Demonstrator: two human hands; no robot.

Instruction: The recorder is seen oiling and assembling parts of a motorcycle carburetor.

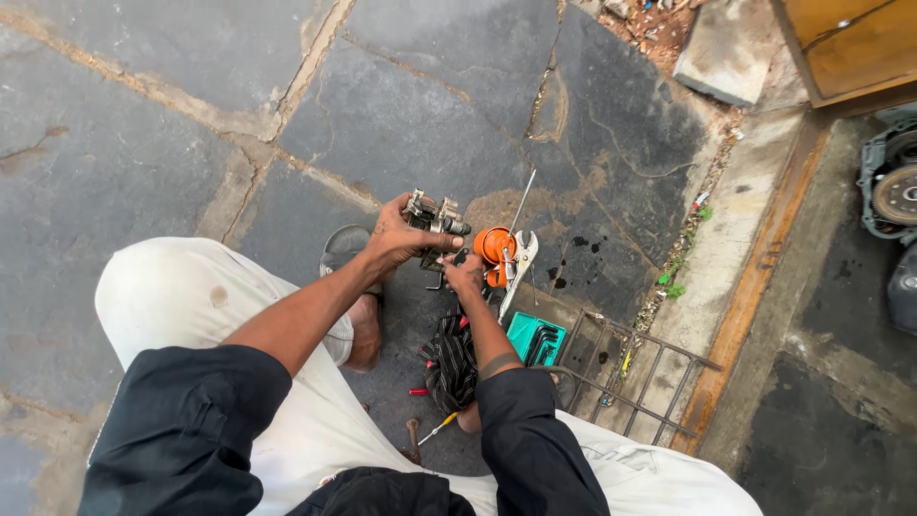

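Note:
My left hand (396,237) grips a small grey metal engine part (435,218) with bolts and a dark nozzle, held above the stone floor. My right hand (465,275) is closed at the underside of the same part, on a small dark tool whose shape I cannot make out. Just right of my hands lie an orange plastic piece (495,250) and a metal wrench (518,269) with a thin rod (522,199) sticking up.
I squat over a cracked stone slab floor (172,115). Below my hands lie a striped dark cloth (451,365), a teal tool case (533,339), a yellow-handled screwdriver (437,429) and a metal grate (635,377). A concrete kerb (755,239) and machine parts (893,186) are at right.

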